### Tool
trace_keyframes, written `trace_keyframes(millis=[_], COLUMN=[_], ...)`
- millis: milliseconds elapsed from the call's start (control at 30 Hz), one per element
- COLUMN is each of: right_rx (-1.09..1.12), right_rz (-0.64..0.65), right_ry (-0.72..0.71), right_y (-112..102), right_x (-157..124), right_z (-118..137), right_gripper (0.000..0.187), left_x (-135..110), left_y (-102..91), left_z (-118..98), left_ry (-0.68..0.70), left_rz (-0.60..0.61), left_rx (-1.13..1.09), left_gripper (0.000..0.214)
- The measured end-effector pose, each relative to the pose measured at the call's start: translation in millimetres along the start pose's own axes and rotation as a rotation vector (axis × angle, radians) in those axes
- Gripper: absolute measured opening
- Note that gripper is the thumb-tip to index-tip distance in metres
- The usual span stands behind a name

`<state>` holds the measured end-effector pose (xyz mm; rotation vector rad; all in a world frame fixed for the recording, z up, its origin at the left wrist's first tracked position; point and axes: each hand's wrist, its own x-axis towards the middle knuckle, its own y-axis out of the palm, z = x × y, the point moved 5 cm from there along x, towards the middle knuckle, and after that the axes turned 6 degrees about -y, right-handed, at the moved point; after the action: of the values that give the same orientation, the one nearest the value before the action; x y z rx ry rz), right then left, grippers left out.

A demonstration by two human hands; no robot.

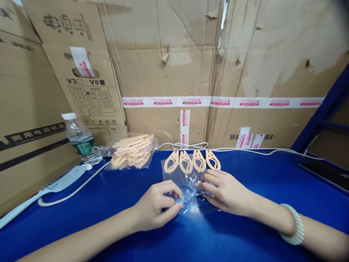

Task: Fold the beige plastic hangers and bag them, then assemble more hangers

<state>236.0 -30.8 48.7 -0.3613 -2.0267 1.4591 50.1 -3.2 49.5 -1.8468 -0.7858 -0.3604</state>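
Note:
A clear plastic bag (191, 203) lies crumpled on the blue table in front of me. My left hand (160, 203) is at its left side, fingers curled and thumb near the index finger, pinching the film. On the right side, my right hand (222, 191) has bent fingers gripping the crinkled film. Several beige folding hangers (185, 162) are lined up in a row at the bag's far end. The rightmost hanger (213, 160) lies just beyond my right fingertips. Glare on the film hides the exact contact points.
A filled clear bag of beige hangers (133, 151) lies at the back left, beside a water bottle (81, 142). A light blue hairbrush (62, 180) and white cable (185, 146) are on the table (122, 243). Cardboard (163, 72) walls the back; a dark flat device (324, 176) lies right.

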Motion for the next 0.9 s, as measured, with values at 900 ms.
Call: trace_keyframes(millis=[900], right_rx=[0.332], right_rz=[-0.083], right_ry=[0.268], right_y=[-17], right_x=[2], right_z=[20], right_gripper=[0.009], left_x=[4], left_y=[21.2], left_z=[-21], left_ry=[-0.219], left_rz=[-0.028], left_rx=[0.191], left_gripper=[0.024])
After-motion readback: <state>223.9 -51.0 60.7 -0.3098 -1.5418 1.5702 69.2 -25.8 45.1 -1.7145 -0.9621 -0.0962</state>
